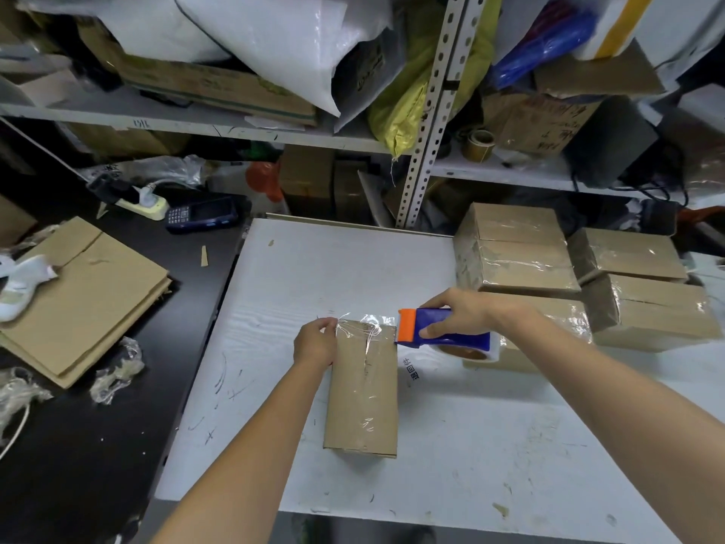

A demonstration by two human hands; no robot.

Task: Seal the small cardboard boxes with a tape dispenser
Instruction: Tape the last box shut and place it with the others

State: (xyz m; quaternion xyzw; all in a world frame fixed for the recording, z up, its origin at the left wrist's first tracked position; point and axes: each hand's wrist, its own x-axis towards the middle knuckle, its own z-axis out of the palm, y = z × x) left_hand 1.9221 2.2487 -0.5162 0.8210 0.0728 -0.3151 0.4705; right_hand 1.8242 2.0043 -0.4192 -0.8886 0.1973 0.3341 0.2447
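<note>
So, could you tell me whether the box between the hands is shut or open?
Shut: the box has its top flaps flat, with clear tape glinting along the seam.

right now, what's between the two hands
In the head view, the far end of the small cardboard box, crossed by a strip of clear tape, and the orange head of the tape dispenser that the right hand grips.

The small box was matt brown cardboard, its top streaked with glossy, wrinkled clear tape. The tape dispenser was smooth blue and orange plastic. The white worktop looked matt and scuffed. The sealed boxes shone under clear film. The shelf upright was perforated painted metal. Crumpled plastic scraps glinted against the matt black table.
</note>
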